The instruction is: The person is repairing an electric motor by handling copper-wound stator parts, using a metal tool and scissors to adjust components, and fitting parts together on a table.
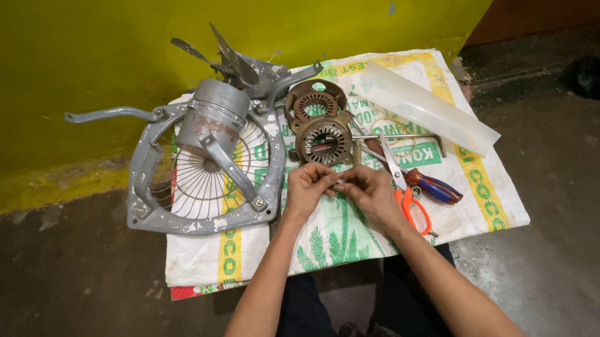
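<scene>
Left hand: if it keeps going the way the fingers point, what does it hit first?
The left hand points right, at the right hand; their fingertips already meet around a small pale piece. So the right hand comes first, well before the orange-handled scissors beyond.

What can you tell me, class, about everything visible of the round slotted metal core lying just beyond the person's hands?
The slotted core is a rusty brown metal ring with inward-pointing teeth around a round hole, ears at its rim. It lies flat on the printed woven sack, beside the grey fan frame and in front of a second, similar ring. The left hand and right hand are close, not touching it.
</scene>
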